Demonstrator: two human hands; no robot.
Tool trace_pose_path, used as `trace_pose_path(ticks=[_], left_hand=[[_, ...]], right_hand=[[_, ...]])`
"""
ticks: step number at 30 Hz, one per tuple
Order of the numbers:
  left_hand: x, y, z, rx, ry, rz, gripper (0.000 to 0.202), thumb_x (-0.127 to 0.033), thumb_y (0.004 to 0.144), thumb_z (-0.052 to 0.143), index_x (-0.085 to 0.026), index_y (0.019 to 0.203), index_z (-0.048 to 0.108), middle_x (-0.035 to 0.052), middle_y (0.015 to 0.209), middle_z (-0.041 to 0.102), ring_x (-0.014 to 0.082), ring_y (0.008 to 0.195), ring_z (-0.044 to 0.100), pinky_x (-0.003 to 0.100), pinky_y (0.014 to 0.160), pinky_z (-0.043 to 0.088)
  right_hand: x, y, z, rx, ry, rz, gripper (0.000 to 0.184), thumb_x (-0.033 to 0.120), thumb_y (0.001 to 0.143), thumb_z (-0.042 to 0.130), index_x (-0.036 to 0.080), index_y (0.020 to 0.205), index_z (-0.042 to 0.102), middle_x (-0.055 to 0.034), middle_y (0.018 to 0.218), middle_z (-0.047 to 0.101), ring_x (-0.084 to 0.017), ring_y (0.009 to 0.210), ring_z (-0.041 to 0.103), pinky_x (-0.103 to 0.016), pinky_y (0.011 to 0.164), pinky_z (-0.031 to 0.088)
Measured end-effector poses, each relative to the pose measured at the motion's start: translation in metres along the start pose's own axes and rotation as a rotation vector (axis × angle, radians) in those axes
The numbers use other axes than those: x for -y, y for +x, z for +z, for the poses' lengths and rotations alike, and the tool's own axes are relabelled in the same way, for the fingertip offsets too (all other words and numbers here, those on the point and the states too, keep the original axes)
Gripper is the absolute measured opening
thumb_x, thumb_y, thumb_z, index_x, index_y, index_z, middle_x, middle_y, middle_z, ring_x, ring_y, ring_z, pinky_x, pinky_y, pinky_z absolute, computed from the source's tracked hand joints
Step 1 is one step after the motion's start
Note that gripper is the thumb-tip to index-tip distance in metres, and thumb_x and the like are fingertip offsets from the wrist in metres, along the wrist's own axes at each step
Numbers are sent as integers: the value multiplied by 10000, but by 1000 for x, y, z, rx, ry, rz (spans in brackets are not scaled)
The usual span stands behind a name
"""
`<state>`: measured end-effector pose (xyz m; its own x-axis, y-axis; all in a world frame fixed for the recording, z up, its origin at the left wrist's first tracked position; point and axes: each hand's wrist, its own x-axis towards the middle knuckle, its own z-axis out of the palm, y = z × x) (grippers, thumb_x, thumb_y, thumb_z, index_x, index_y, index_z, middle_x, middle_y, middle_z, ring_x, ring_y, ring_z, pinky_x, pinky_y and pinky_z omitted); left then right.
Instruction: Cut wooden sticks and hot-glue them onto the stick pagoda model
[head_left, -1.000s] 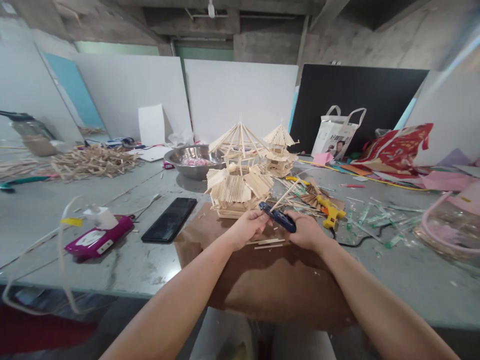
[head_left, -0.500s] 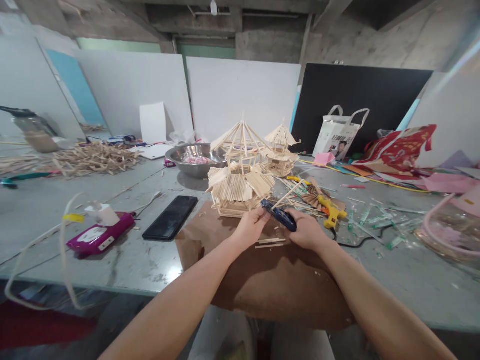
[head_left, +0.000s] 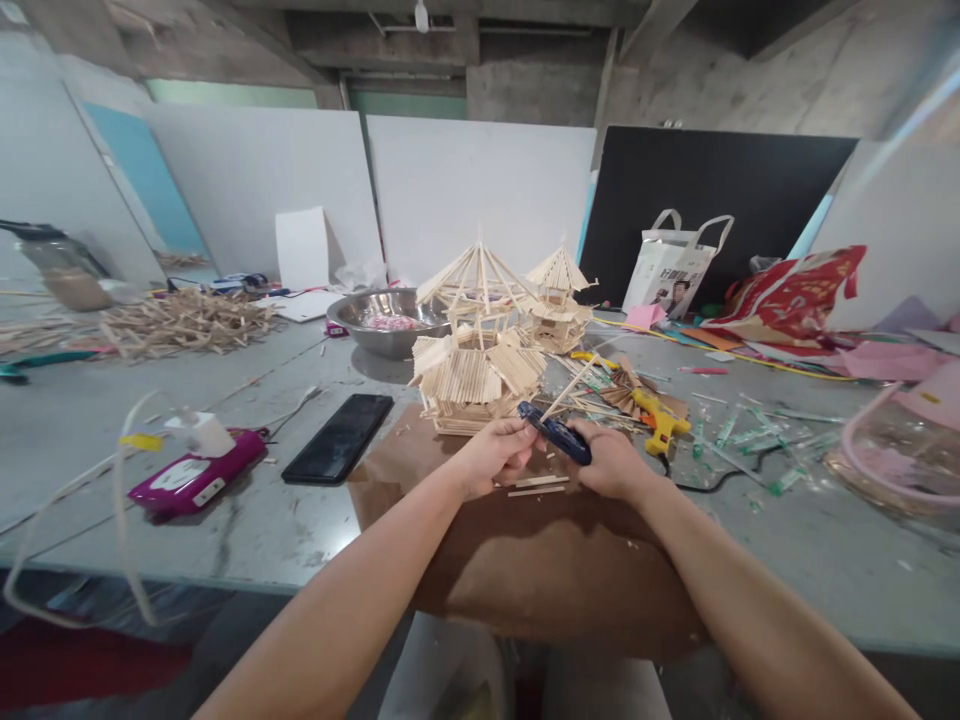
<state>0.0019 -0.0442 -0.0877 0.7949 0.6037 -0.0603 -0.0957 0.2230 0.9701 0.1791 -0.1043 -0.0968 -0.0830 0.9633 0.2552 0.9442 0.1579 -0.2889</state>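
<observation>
My right hand [head_left: 611,462] is closed around a dark blue cutter [head_left: 556,434] whose jaws meet a thin wooden stick [head_left: 571,386]. My left hand [head_left: 491,455] pinches the near end of that stick, fingers curled. Both hands hover over a brown paper sheet [head_left: 540,560], just in front of a stick-built house model [head_left: 476,345]. A second, smaller stick pavilion [head_left: 559,300] stands behind it. Two short cut sticks [head_left: 536,486] lie on the paper under my hands.
A black phone [head_left: 339,438] and a magenta box [head_left: 196,476] lie to the left. A steel bowl [head_left: 386,322] and a stick pile [head_left: 184,322] sit farther back. A yellow glue gun [head_left: 656,418], green scraps and bags crowd the right side.
Both hands stay together at the stick and cutter with only slight shifting; the view bobbed a little. Nothing was picked up or let go.
</observation>
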Motion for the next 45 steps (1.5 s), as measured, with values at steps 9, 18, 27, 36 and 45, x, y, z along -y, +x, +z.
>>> trace_pose_path(ticks=[9, 18, 27, 36, 45], left_hand=[[7, 6, 5, -360, 634, 422, 240, -345, 738, 437, -139, 720, 558, -22, 557, 489, 75, 518, 409, 184, 498, 327], [8, 7, 9, -302, 484, 324, 282, -389, 732, 437, -134, 652, 524, -59, 418, 330, 47, 391, 285, 173, 389, 231], [5, 3, 4, -29, 38, 34, 329, -455, 635, 556, -132, 638, 492, -106, 336, 233, 5, 277, 107, 159, 293, 76], [0, -1, 3, 11, 18, 15, 335, -452, 626, 568, -123, 637, 502, -106, 356, 229, -1, 292, 104, 157, 312, 58], [8, 8, 7, -217, 289, 235, 359, -487, 643, 516, -130, 607, 492, -89, 378, 278, 10, 328, 193, 189, 343, 106]], right_hand=[[4, 3, 3, -12, -99, 82, 326, 329, 656, 466, 194, 951, 487, -67, 841, 623, -215, 757, 572, -278, 655, 372], [0, 2, 4, -28, 34, 66, 448, 236, 613, 508, 213, 1056, 449, -56, 958, 588, -206, 866, 535, -288, 745, 373], [-5, 0, 3, -38, 149, -39, 490, 241, 600, 534, 200, 1078, 434, -50, 1010, 554, -178, 893, 513, -273, 762, 372], [0, -3, -2, -31, 67, -14, 344, 231, 605, 514, 214, 949, 498, -23, 816, 606, -166, 724, 552, -246, 645, 375], [-1, 2, 4, -68, 55, 40, 456, 281, 618, 523, 198, 1061, 457, -62, 975, 577, -193, 866, 525, -287, 741, 373]])
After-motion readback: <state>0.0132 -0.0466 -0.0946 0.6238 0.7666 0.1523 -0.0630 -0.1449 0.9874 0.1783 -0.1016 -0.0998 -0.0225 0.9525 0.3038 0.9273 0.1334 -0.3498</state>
